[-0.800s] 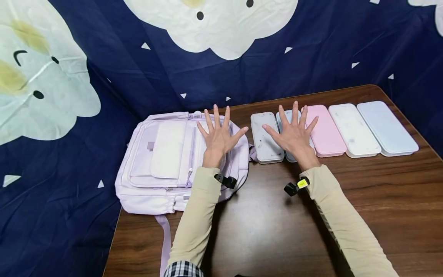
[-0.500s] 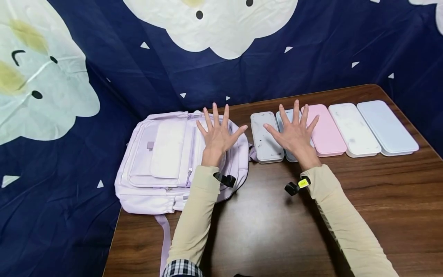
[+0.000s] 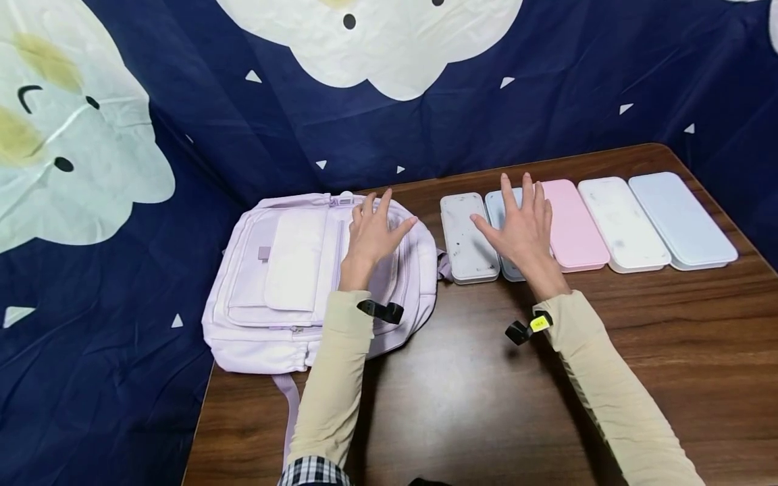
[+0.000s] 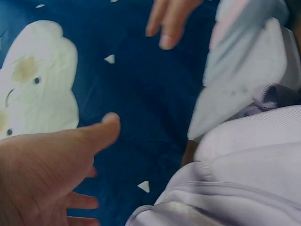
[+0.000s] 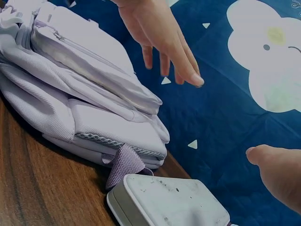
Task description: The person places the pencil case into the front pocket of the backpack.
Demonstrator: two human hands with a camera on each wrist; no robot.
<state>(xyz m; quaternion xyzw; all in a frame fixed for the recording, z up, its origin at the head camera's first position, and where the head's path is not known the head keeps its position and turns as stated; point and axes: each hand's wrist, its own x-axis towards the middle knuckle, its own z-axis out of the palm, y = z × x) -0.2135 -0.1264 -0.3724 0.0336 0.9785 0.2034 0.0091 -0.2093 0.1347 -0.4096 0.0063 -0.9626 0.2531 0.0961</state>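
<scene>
My left hand [image 3: 371, 237] hovers over the right part of a pale lilac backpack [image 3: 294, 263], thumb stretched out and fingers loosely bent, holding nothing. The backpack lies flat with its front pocket and zips facing up. My right hand [image 3: 521, 226] hangs above the row of cases with its fingers spread and nothing held. Beneath it, partly covered, is a light blue case [image 3: 509, 268]. Left of that lies a scuffed grey-white case [image 3: 468, 236]. In the right wrist view the grey-white case [image 5: 176, 200] sits beside the backpack's lilac strap loop [image 5: 124, 165].
Farther right stand a pink case [image 3: 574, 226], a white smudged case [image 3: 623, 223] and a larger pale blue case [image 3: 681, 219] near the brown wooden table's [image 3: 668, 351] right edge. A dark blue curtain [image 3: 273, 121] with cloud prints hangs behind and left. A backpack strap [image 3: 292, 412] trails toward the front.
Both hands have turned from widely spread, palm-down poses to more relaxed, angled ones. The left hand has shifted slightly left; the right has moved slightly right. The bag and cases stay put.
</scene>
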